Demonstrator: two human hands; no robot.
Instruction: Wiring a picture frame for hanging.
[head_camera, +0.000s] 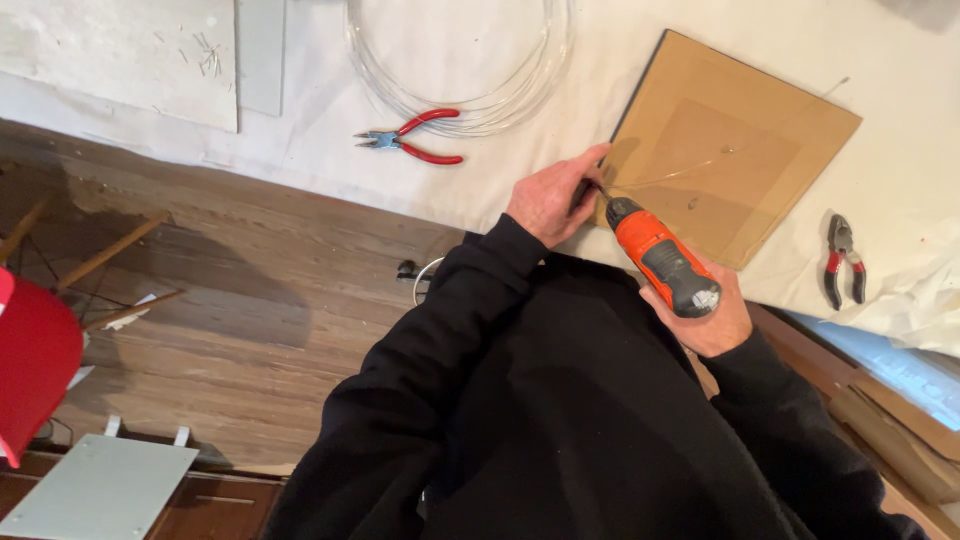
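The right hand gripped an orange cordless screwdriver, its tip at the near left edge of a brown square board on the white-covered bench. The left hand pinched the bit. Red-handled pliers lay left, beside coiled clear wire.

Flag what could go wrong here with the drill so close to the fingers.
1. The left hand steadies the bit where the drill meets the board edge; a slip could catch its fingers.
2. The board looks unclamped and may shift.
3. The thin wire lying on the board might snag.
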